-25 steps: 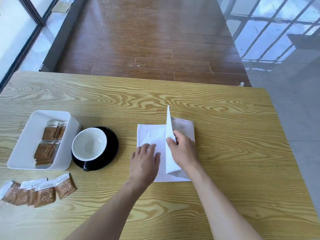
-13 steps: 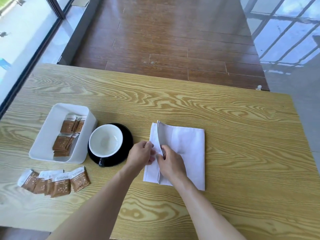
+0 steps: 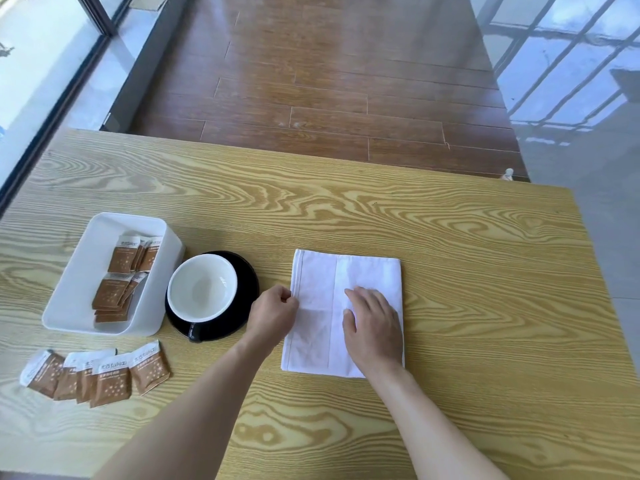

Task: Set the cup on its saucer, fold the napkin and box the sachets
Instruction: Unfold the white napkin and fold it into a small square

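A white napkin lies folded flat on the wooden table. My left hand pinches its left edge. My right hand lies flat on its right half, fingers spread. A white cup stands on a black saucer to the left of the napkin. Further left, a white box holds several brown sachets. Several more brown sachets lie fanned on the table in front of the box.
The table's far edge runs across the middle of the view, with brown floorboards beyond it. A glass wall stands at the left. Grey tiles lie past the table's right edge.
The raised napkin flap has been laid down to the left. My right hand moved from the fold onto the napkin's right half and flattened. My left hand now pinches the left edge.
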